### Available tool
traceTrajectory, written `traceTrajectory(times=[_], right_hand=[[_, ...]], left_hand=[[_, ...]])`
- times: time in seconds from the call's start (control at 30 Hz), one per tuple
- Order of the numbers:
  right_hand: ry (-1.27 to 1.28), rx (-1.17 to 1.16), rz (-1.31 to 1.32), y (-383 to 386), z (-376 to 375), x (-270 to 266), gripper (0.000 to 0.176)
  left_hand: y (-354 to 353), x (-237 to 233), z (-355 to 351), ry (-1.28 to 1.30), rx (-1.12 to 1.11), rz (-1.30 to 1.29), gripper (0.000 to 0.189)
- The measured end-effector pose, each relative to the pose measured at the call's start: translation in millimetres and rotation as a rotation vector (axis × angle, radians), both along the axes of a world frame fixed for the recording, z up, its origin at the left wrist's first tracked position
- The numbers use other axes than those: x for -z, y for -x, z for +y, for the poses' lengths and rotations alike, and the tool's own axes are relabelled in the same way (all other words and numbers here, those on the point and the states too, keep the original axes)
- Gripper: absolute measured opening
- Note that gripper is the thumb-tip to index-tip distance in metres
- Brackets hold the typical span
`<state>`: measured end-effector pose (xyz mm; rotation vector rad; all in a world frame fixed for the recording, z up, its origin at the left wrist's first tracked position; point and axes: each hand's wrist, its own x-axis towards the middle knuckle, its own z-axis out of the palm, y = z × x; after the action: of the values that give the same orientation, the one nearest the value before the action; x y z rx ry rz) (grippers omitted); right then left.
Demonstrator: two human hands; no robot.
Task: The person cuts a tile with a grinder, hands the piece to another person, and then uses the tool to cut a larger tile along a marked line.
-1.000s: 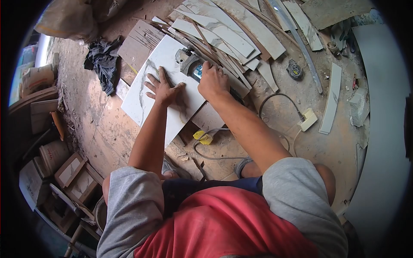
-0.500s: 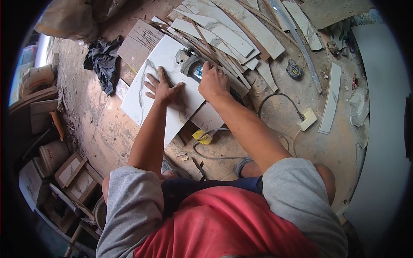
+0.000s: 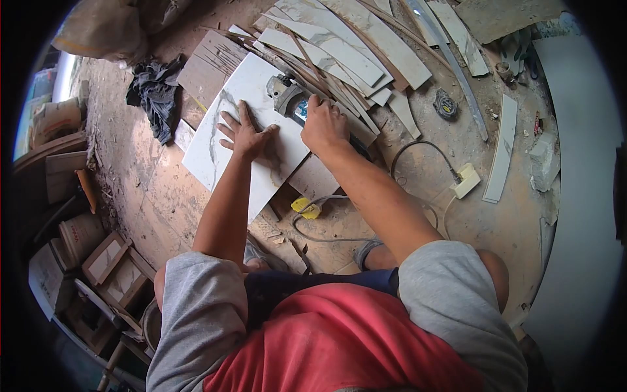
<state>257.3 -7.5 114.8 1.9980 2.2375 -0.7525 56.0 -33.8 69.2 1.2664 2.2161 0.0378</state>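
A white marble-patterned tile (image 3: 209,153) lies in front of me at a slant, over other tile pieces. My left hand (image 3: 247,134) rests flat on it with the fingers spread. In my right hand (image 3: 325,124) is a power tile cutter (image 3: 285,95), my fingers wrapped round its body. The cutter's metal guard and base sit at the tile's right-hand edge; its blade is hidden from me. Part of a brownish tile (image 3: 315,176) shows under the near right edge of the white one.
Cut tile strips (image 3: 339,49) are heaped beyond the cutter. To the right lie a tape measure (image 3: 446,104), a long metal bar (image 3: 460,85) and a cream extension socket (image 3: 466,181) with a dark cord. A yellow object (image 3: 305,208) lies near my feet; a dark cloth (image 3: 155,97) lies left.
Almost nothing differs. The view has shifted very slightly, while both hands, the cutter and the tile keep their places relative to each other.
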Motion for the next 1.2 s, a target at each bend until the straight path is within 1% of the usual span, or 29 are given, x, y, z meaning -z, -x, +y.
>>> traceTrajectory(times=[0.1, 0.17, 0.2, 0.5, 0.57, 0.7, 0.77, 1.2], right_hand=[[0.0, 0.003, -0.002, -1, 0, -2, 0.05], [0.048, 0.025, 0.032, -2, -1, -5, 0.043], [0.047, 0.025, 0.032, -2, 0, -5, 0.043], [0.051, 0.032, 0.037, -5, -3, -4, 0.044], [0.019, -0.003, -0.008, -6, -4, -3, 0.051], [0.036, -0.007, -0.012, -7, -4, -3, 0.052], [0.052, 0.022, 0.023, -7, -5, -3, 0.041], [0.064, 0.028, 0.039, -12, -8, -2, 0.042]], left_hand=[[0, 1, 0, -0.004, 0.0, 0.001, 0.121], [1, 3, -1, -0.007, 0.001, 0.002, 0.121], [1, 3, 0, -0.008, 0.002, 0.007, 0.121], [1, 1, 0, 0.002, 0.002, 0.008, 0.122], [0, 1, 0, 0.004, -0.001, 0.005, 0.122], [1, 2, 0, 0.016, 0.005, 0.021, 0.124], [2, 3, 1, 0.019, 0.008, 0.022, 0.124], [1, 4, 1, 0.012, 0.006, 0.035, 0.122]])
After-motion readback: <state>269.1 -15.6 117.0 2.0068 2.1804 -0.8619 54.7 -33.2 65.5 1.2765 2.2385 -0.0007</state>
